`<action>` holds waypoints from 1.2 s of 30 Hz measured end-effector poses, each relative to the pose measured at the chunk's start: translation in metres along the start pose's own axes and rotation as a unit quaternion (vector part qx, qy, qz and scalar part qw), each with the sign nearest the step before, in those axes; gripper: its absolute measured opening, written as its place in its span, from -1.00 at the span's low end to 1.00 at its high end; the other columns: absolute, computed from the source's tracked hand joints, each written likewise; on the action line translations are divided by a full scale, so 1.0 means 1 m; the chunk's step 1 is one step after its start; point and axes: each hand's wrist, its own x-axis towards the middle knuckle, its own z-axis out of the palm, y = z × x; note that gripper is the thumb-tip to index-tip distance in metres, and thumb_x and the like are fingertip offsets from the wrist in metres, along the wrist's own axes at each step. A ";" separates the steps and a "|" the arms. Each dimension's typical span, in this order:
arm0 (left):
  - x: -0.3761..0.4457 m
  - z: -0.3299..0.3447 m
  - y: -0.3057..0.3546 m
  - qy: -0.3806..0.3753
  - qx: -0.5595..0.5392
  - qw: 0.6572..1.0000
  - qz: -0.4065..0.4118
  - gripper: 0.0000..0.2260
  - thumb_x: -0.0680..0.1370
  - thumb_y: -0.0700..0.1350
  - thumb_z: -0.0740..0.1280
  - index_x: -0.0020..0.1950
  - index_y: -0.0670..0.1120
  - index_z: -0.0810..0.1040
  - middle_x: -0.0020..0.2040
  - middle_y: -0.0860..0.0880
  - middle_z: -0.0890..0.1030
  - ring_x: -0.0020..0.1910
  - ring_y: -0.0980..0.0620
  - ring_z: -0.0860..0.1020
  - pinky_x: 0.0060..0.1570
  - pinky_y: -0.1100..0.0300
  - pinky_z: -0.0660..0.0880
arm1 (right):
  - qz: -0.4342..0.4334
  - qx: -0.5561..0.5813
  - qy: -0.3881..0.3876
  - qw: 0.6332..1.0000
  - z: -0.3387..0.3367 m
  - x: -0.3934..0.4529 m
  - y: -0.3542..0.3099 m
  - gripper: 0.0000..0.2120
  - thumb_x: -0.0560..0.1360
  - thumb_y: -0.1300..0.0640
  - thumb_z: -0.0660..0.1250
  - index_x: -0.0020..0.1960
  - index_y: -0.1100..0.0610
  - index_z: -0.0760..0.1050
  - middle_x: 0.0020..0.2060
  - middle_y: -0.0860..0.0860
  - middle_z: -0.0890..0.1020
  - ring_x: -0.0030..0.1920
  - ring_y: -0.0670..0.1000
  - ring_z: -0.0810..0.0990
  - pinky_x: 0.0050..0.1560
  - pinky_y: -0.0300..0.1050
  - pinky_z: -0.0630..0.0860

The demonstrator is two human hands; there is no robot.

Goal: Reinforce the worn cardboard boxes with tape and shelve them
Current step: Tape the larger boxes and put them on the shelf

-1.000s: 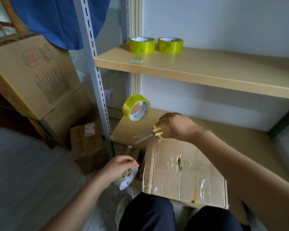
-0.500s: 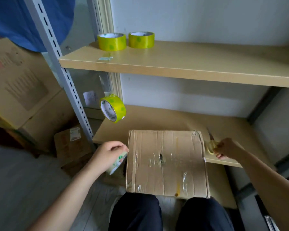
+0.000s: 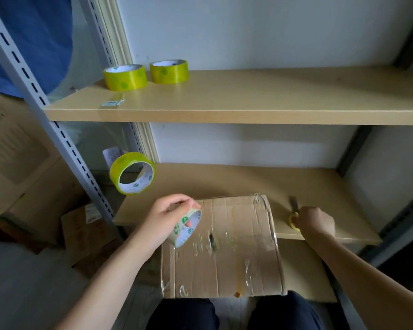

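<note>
A worn cardboard box (image 3: 236, 253) patched with clear tape lies across my knees, its far end against the lower shelf (image 3: 224, 184). My left hand (image 3: 167, 217) grips a clear tape roll (image 3: 185, 231) over the box's near-left corner. My right hand (image 3: 316, 221) holds yellow-handled scissors (image 3: 293, 215) down on the lower shelf, right of the box, blades pointing away from me. A yellow-green tape roll (image 3: 132, 173) hangs in the air by the shelf's left post.
Two more yellow-green tape rolls (image 3: 125, 77) (image 3: 169, 71) and a small tape scrap (image 3: 112, 103) sit on the upper shelf (image 3: 248, 101). A slotted metal upright (image 3: 65, 139) stands left. Cardboard boxes (image 3: 12, 163) and a smaller box (image 3: 86, 225) stand on the floor left.
My left hand has brought the clear tape roll up over the box's left corner. My right hand has carried the scissors from the box's left to the shelf on its right.
</note>
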 end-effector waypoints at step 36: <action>0.046 0.027 0.004 0.098 -0.159 0.982 -0.010 -0.85 0.63 -0.12 0.33 -0.03 -0.16 0.65 -0.22 0.09 0.69 -0.42 0.15 0.61 -0.47 0.35 0.47 | -0.374 -0.069 -0.110 0.918 -0.069 -0.068 -0.144 -0.63 0.69 -0.06 -0.02 0.33 -0.03 0.46 0.17 0.07 0.62 0.22 0.16 0.53 0.13 -0.08 0.32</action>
